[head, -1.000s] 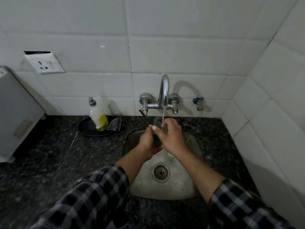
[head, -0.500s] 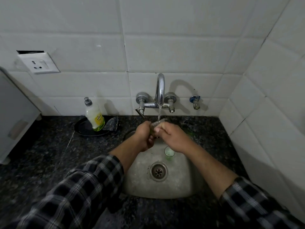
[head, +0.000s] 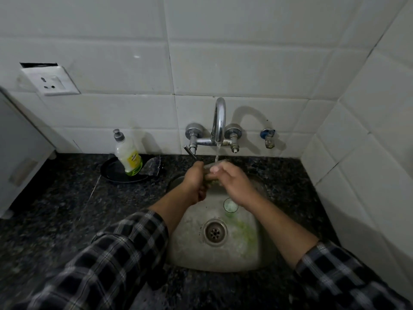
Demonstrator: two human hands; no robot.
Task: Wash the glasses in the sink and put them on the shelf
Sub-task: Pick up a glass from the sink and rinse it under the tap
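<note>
Change: since 1 s ago, both hands have lifted the glass [head: 210, 167] higher, close under the spout; it now lies tilted, nearly on its side, where it stood more upright before.
Left hand [head: 194, 184]: fingers closed around the glass's left end, over the sink's back edge.
Right hand [head: 231, 183]: fingers curled over the glass's right end, thumb on top; both hands touch the glass.
Glass: mostly hidden between the hands, only a blurred strip shows.
Water: a thin stream falls from the tap [head: 219, 121] onto the glass.
2nd glass [head: 230, 206]: upright in the sink [head: 194, 249], just below the right wrist, near the drain [head: 215, 231].
Sink floor: a green smear lies right of the drain.
Bench [head: 67, 209]: dark speckled stone around the sink.
Soap bottle [head: 127, 154]: stands on a dark dish [head: 111, 173] left of the tap, against the wall.
Wall: white tiles, a socket [head: 50, 81] upper left.
Sleeves: dark plaid, pushed up both forearms.
</note>
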